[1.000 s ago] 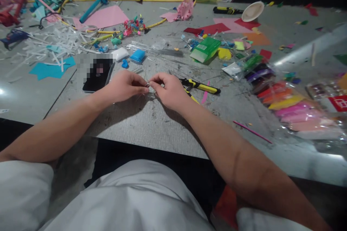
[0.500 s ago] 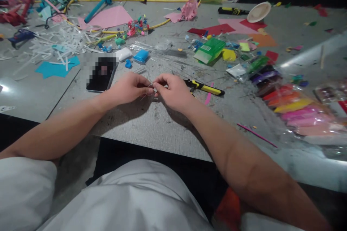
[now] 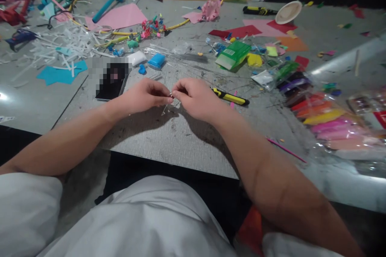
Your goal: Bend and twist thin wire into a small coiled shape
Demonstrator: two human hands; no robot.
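Over the table's near part, my left hand [image 3: 147, 95] pinches a thin, silvery wire [image 3: 164, 109] between thumb and fingertips. Pressed up against it, the thumb and forefinger of my right hand [image 3: 193, 97] close on the same wire. One end of the wire slants down below my left fingertips; the part between the two pinches is small and mostly hidden. A black and yellow utility knife [image 3: 232, 97] lies just right of my right hand, partly covered by it. The dark phone [image 3: 113, 82], partly pixelated, rests left of my left hand.
Blue clay [image 3: 157, 61] and a white packet [image 3: 137, 58] lie beyond my hands, near loose wires [image 3: 187, 57]. White paper strips [image 3: 69, 40] spread at left. Bags of coloured clay [image 3: 331, 120] fill the right side, with a pink stick [image 3: 286, 150] nearer me.
My hands have drawn closer together at the fingertips, and my right hand has turned slightly, covering more of the utility knife. The wire's lower end now points more steeply downward.
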